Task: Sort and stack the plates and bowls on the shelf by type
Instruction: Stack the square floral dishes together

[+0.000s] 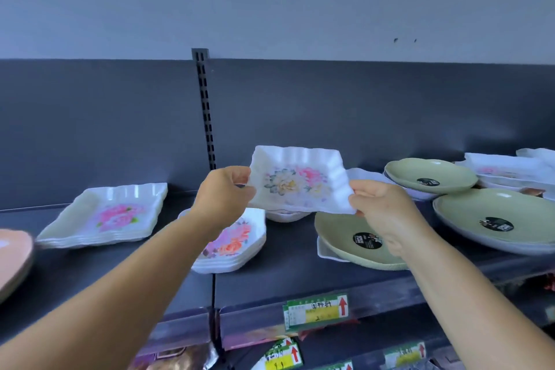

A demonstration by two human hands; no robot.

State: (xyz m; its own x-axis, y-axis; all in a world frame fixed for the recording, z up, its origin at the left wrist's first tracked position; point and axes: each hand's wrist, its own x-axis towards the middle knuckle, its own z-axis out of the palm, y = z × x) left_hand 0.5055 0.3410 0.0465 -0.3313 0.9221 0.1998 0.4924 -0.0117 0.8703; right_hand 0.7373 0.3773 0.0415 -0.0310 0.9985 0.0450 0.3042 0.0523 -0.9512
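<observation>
Floral plate (297,182) held aloft, both hands pinching corners.

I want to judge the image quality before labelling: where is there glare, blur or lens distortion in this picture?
Head view: white glare on the rim of the left tray stack and on the held square dish; the orange plate at the left edge is blurred; the price label is soft, text unreadable; the shelf bends from wide-angle distortion.
</observation>
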